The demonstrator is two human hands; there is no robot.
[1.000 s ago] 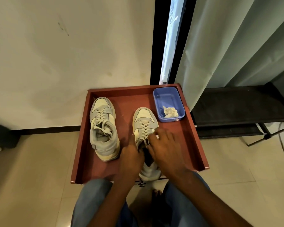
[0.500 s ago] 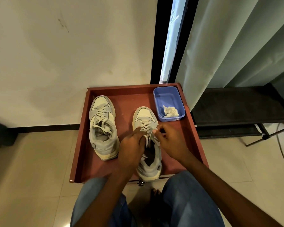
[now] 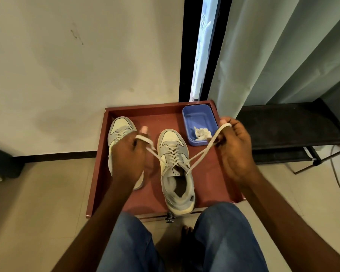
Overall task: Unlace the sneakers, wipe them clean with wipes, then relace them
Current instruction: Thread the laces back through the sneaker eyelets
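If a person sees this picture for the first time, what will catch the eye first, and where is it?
The eye goes first to the two hands in the middle: the left hand and the right hand each grip one end of the lace, pulled apart over the near sneaker. This sneaker stands on a red tray, with the other sneaker partly behind the left hand. At the tray's far right corner is a blue tub holding a crumpled wipe.
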